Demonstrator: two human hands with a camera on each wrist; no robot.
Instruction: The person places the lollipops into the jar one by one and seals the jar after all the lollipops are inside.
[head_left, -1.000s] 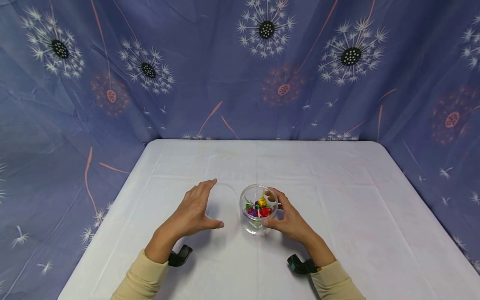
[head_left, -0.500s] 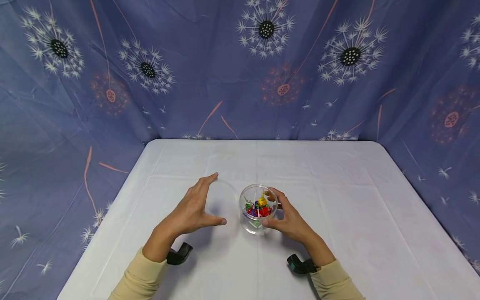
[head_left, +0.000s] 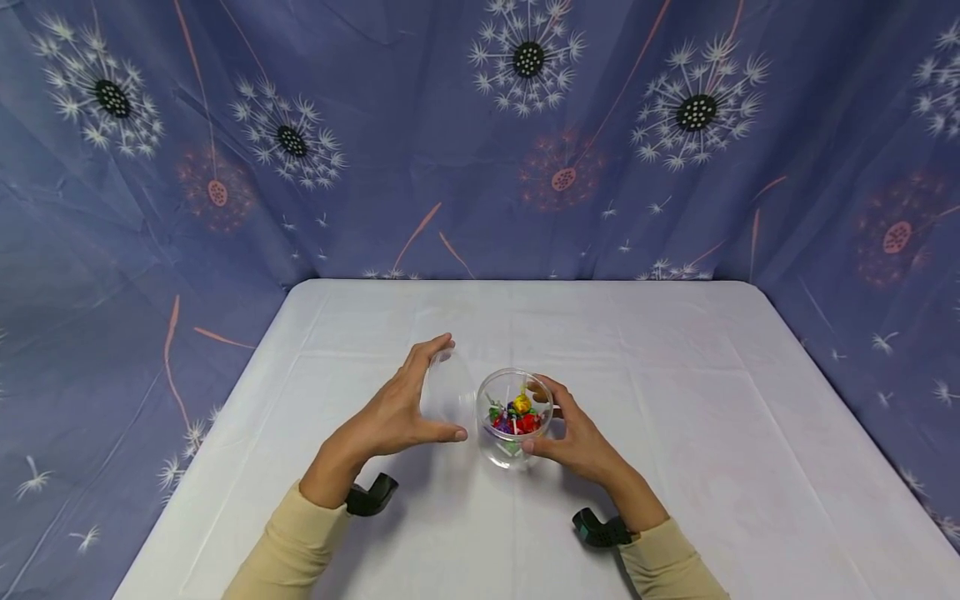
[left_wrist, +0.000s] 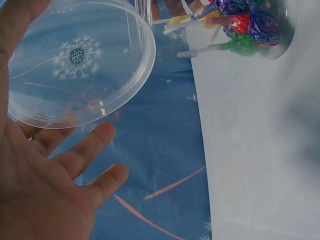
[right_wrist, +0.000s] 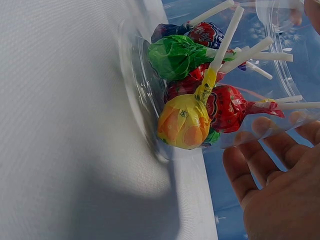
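My left hand (head_left: 393,412) holds a clear domed lid (head_left: 448,387) between thumb and fingers, tilted on its edge just left of the jar. In the left wrist view the lid (left_wrist: 145,82) spans from thumb to fingers, its rim close to the jar. The clear round jar (head_left: 495,454) stands upright on the table with its mouth uncovered. My right hand (head_left: 581,437) grips its right side, thumb in front and fingers behind. Inside lie several wrapped lollipops (head_left: 528,424); the right wrist view shows a yellow lollipop (right_wrist: 184,124), a green lollipop (right_wrist: 175,56) and red ones.
A white cloth covers the table (head_left: 645,350). Behind it and along both sides hangs a blue curtain (head_left: 405,167) with dandelion prints. Each wrist wears a black camera mount, the left mount (head_left: 372,496) and right mount (head_left: 600,528) both just above the tabletop.
My left hand has shifted right and a little farther away, bringing the lid closer to the jar and turning it more on edge. My right hand and the jar stay nearly in place.
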